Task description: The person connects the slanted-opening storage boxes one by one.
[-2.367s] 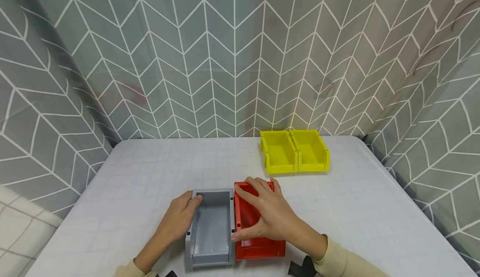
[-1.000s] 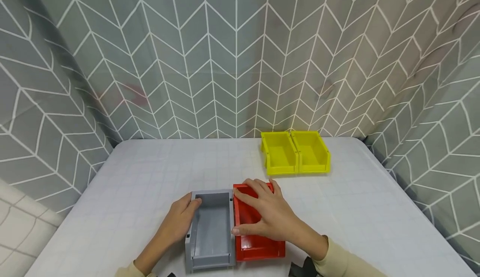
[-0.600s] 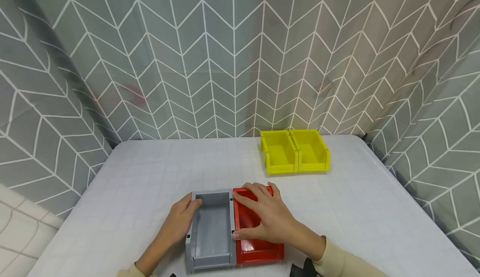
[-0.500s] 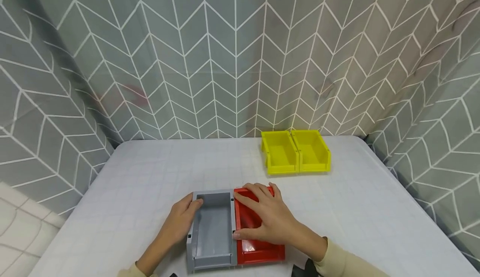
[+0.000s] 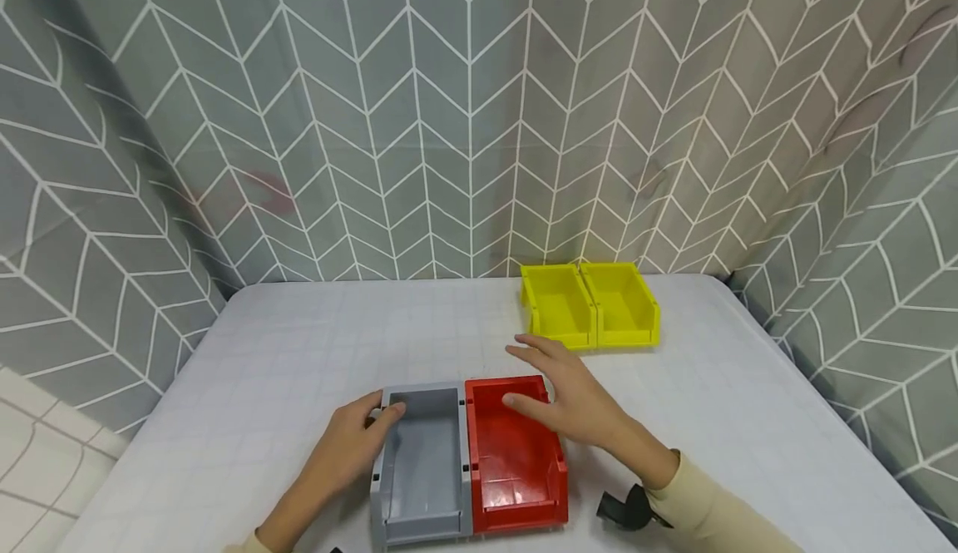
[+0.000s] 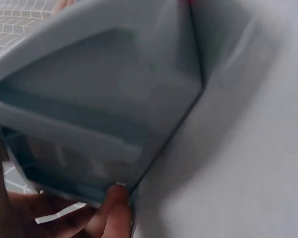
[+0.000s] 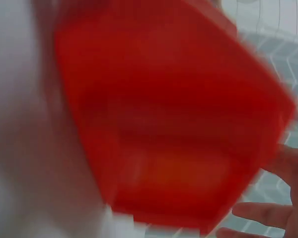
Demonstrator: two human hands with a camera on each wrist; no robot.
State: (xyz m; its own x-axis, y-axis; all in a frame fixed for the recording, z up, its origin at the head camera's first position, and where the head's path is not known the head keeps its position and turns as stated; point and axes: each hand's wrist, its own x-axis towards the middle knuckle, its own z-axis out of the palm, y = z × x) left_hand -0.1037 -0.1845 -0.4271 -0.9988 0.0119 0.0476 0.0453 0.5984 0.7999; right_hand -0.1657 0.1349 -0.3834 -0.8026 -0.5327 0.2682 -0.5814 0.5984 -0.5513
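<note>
A grey plastic bin and a red plastic bin stand side by side on the table, their long walls meeting. My left hand holds the grey bin at its far left corner, thumb over the rim. In the left wrist view, fingertips lie against the grey bin's wall. My right hand hovers over the far right corner of the red bin, fingers spread and holding nothing. The right wrist view shows that hand's straight fingers beyond the blurred red bin.
Two joined yellow bins sit near the far edge of the white-covered table, just beyond my right hand. A patterned grey curtain hangs behind. A black wrist mount shows under my right forearm.
The red bin slid slightly toward me along the grey one. My right hand then let go of it and moved up and right. My left hand loosened a little at the grey bin's corner.
</note>
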